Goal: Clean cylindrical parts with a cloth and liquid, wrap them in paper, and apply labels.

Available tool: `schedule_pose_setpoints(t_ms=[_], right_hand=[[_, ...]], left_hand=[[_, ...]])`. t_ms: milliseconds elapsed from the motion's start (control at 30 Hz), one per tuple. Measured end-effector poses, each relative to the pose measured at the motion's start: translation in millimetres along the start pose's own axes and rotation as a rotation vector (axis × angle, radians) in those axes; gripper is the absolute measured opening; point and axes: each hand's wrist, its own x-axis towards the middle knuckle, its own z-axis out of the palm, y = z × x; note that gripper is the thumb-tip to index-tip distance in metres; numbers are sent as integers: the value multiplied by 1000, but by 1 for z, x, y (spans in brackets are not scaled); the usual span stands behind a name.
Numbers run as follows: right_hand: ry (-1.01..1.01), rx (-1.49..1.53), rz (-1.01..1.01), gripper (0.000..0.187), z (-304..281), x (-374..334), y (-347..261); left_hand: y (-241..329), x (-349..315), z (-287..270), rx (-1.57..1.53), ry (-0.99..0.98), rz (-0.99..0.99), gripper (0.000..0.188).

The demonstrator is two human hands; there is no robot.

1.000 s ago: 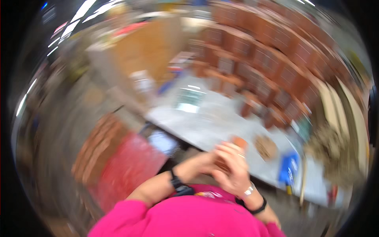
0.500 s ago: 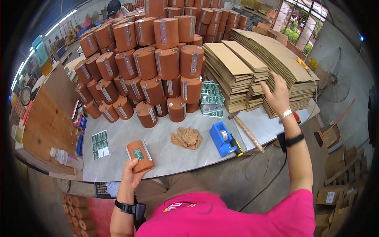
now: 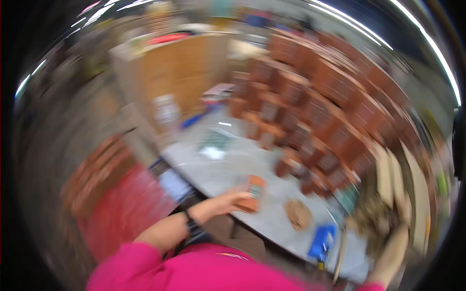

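Observation:
The picture is smeared by motion. At the table's front edge my left hand [image 3: 232, 201] is closed on a reddish-brown cylinder [image 3: 256, 186] with a green label on its side. Far to the right, my right hand [image 3: 402, 208] is at the stacked flat cardboard [image 3: 385, 177]; its fingers are too blurred to show whether they grip a sheet. A sheet of green labels [image 3: 216, 140] lies on the grey tabletop [image 3: 189, 157], beyond my left hand. Between my hands are a crumpled brown cloth [image 3: 297, 215] and a blue tape dispenser [image 3: 322, 241].
Many more reddish-brown cylinders [image 3: 330, 116] are piled high along the back of the table. A wooden box [image 3: 170, 72] and a clear plastic bottle [image 3: 166, 110] stand at its left end. Beside the dispenser lies a hammer's wooden handle [image 3: 341, 252]. A red surface [image 3: 124, 208] is at the lower left.
The whole view has swung left and tilted, so the table's things appear shifted right. My left hand still holds the cylinder. My right hand, raised by the cardboard before, is now against it.

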Motion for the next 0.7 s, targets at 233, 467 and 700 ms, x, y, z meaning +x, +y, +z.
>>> schedule_pose_setpoints(t_ms=[233, 467, 700], right_hand=[[18, 374, -684, 73, 155, 115, -234], [165, 427, -869, 63, 214, 3, -266], [354, 444, -940, 53, 238, -161, -237]], left_hand=[[-1, 9, 31, 68, -95, 99, 75], [-1, 11, 25, 60, -58, 179, 75], [13, -32, 57, -143, -365, 176, 95]])
